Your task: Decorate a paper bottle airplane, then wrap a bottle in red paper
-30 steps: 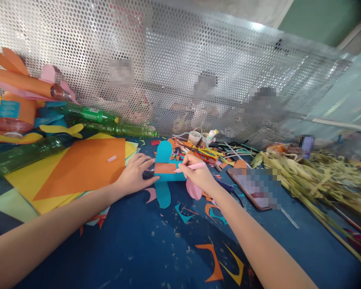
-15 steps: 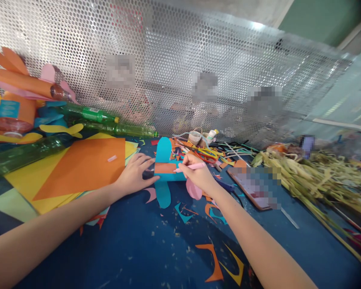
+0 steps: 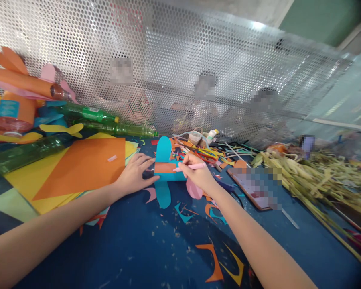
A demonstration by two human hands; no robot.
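Note:
A toy plane of blue paper wrapped round a bottle, its wing (image 3: 163,194) crosswise, lies in front of me on the dark blue table. An orange paper strip (image 3: 165,167) runs along its top, and a pink rounded piece (image 3: 194,188) shows at its right end, partly behind my right hand. My left hand (image 3: 138,172) grips the plane's left end, thumb on the near side and fingers on the far side. My right hand (image 3: 197,170) is closed round a pink pen (image 3: 194,166), whose tip is at the right part of the orange strip.
Left lie orange and yellow paper sheets (image 3: 90,168), green bottles (image 3: 88,113) and an orange paper-covered bottle (image 3: 24,82). Paper scraps (image 3: 210,263) are scattered nearby. Right are a phone (image 3: 249,188) and dry husks (image 3: 321,180). A glue bottle (image 3: 212,135) stands before the perforated metal screen (image 3: 174,52).

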